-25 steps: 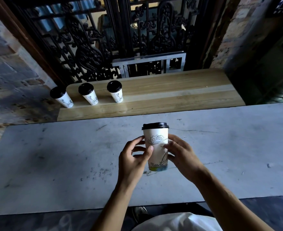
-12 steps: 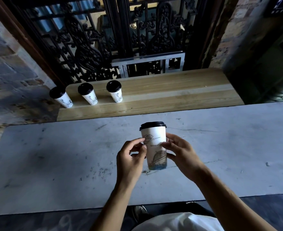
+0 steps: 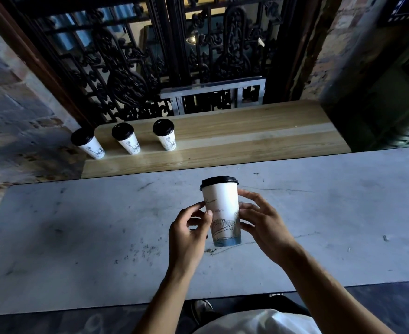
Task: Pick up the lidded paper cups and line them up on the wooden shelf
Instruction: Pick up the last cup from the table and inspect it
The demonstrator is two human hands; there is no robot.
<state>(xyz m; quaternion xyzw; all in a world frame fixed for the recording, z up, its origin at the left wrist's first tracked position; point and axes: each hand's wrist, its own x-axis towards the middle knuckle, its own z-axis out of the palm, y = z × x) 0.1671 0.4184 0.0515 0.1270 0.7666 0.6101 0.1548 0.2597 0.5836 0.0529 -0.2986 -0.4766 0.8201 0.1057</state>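
1. A lidded paper cup, white with a line drawing and a blue band at its foot, stands upright between both hands, above the near middle of the grey table. Whether its base rests on the top or is just clear of it cannot be told.
2. The left hand curls against the cup's left side, thumb tip on the wall and fingers bent behind it.
3. The right hand is on the cup's right side, fingers spread, fingertips touching the wall at mid-height and lower down. Neither hand is wrapped fully around; the cup is pinched lightly between the two.
4. The table is a pale, scuffed slab with dark specks near the cup.
5. Beyond its far edge lies the wooden shelf, with three lidded cups in a row at its left end, spaced apart, black lids on. What they contain is hidden.
6. Behind the shelf stands a black ornamental iron grille, with rough brick wall on either side.
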